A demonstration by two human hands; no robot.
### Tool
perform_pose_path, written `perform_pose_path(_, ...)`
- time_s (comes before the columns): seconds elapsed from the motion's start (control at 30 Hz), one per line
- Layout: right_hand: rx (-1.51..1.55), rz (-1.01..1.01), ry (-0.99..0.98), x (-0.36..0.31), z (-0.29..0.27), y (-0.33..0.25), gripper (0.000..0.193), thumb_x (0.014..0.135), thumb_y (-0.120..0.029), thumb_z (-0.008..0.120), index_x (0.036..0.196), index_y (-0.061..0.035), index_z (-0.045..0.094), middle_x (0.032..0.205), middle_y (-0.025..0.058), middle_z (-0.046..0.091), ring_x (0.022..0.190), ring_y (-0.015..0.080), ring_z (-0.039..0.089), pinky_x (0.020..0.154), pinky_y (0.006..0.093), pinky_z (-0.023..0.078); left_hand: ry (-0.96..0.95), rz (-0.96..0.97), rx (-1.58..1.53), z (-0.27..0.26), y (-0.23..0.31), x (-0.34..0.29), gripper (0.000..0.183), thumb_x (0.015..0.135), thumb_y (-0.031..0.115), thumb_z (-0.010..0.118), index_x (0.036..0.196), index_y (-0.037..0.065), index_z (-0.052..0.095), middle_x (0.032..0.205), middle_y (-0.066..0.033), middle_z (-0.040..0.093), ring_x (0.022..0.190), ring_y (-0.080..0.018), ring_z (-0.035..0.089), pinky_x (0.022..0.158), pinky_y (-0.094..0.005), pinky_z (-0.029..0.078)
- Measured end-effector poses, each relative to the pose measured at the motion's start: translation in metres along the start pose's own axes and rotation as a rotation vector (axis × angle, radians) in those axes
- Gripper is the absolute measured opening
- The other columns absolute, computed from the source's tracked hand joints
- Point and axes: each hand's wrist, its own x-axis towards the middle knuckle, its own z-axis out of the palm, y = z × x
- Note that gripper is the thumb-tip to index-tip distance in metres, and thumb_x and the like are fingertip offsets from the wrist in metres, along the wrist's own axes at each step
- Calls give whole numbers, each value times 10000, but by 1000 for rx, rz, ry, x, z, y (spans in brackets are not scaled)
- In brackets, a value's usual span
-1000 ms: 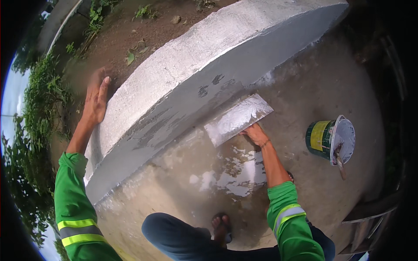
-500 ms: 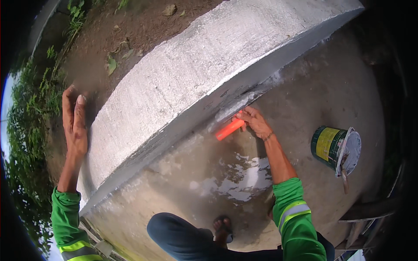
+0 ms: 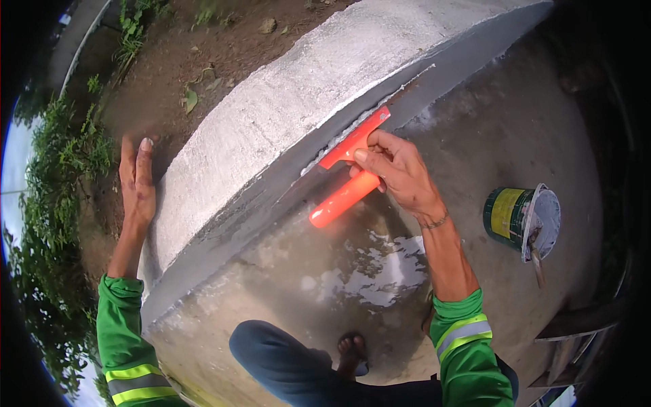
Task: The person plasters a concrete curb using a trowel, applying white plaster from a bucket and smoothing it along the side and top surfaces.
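Note:
My right hand [image 3: 405,178] is closed around the orange handle of a plastering trowel [image 3: 344,198]. The trowel's wide blade lies along the inner side of a low, rough, whitish wall [image 3: 271,132]. A ridge of wet pale plaster [image 3: 352,125] runs along the blade's upper edge. At the left end of the wall, my left hand [image 3: 137,180] rests by its outer edge with the fingers stretched out, holding nothing.
A green and yellow bucket [image 3: 503,214] of white paste stands at the right, with a handled tool [image 3: 536,261] leaning in it. The wet concrete floor [image 3: 380,271] has pale splashes. Soil [image 3: 169,61] and plants [image 3: 47,203] lie beyond the wall. My sandalled foot [image 3: 352,349] is below.
The trowel has come up from the wall's base onto its side face, and its blade and plaster now show. My right hand rose with it. My left hand kept its outstretched pose.

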Motion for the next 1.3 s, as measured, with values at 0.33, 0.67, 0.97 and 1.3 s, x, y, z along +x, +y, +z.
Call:
perform_pose_path(0.33, 567, -127, 111, -56, -56, 118, 419, 878, -13, 612, 1281, 37, 512, 1215, 90, 597, 1153, 184, 548, 1009, 324, 407, 6, 12, -3, 3, -11, 3, 467, 1008, 419, 418, 1268, 44, 517, 1105, -61, 533, 1109, -157, 483, 1043, -320, 323)
perform_pose_path(0.67, 343, 154, 25, 10, -61, 207, 289, 929, -36, 576, 1206, 41, 548, 1155, 112, 620, 1076, 192, 593, 987, 324, 452, 16, 24, 55, -4, -15, 3, 455, 1009, 411, 422, 1263, 50, 530, 1101, -64, 544, 1110, -162, 491, 1057, -339, 320)
perform_pose_path(0.97, 321, 107, 46, 19, -28, 151, 281, 937, -113, 599, 1159, 55, 562, 1080, 127, 646, 941, 196, 646, 878, 322, 499, 52, 86, 107, -7, -17, 1, 427, 1005, 393, 423, 1265, 74, 539, 1102, -58, 554, 1109, -162, 500, 1041, -357, 337)
perform_pose_path(1.3, 203, -104, -18, -26, 48, -18, 317, 905, -93, 625, 1168, 69, 553, 1082, 129, 640, 974, 197, 627, 885, 323, 486, 110, 94, 95, -1, -3, -2, 379, 985, 362, 484, 1199, 63, 578, 1133, -151, 587, 1082, -269, 554, 973, -380, 403)
